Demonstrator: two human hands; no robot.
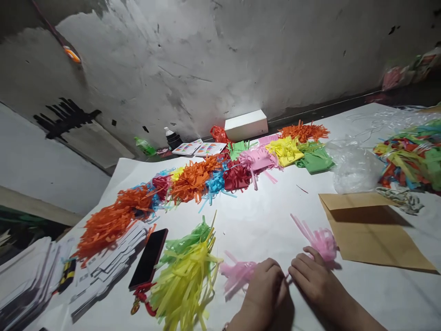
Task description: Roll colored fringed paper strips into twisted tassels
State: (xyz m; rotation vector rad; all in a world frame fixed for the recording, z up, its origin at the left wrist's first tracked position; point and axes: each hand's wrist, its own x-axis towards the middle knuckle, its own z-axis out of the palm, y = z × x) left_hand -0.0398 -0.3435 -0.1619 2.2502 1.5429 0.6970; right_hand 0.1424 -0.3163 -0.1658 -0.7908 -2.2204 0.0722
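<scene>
1. Hands meet low in the middle of the white paper sheet (268, 220) that covers the table: the left hand (263, 289) is curled into a loose fist, and the right hand (315, 280) lies flatter, fingers bent and close together.
2. Between them they hold a pink paper tassel (322, 241), thin, glossy, cut into narrow strips; its middle is hidden under the hands, so the exact grip cannot be seen.
3. Its long axis runs roughly left to right: one fringed end (237, 273) fans out left of the left hand, the other rises up and to the right beyond the right hand's fingers.
4. A yellow and green tassel (188, 276) lies just left of the hands, its long soft strips splayed toward the near edge.
5. A black phone (149, 258), flat and shiny, lies beside that tassel.
6. A brown paper envelope (368, 230), matte and creased, lies to the right, flap open.
7. A row of cut paper bundles (213, 177) in orange, red, blue, pink, yellow and green stretches across the far side.
8. A white box (246, 124) sits against the rough grey wall (220, 59).
</scene>
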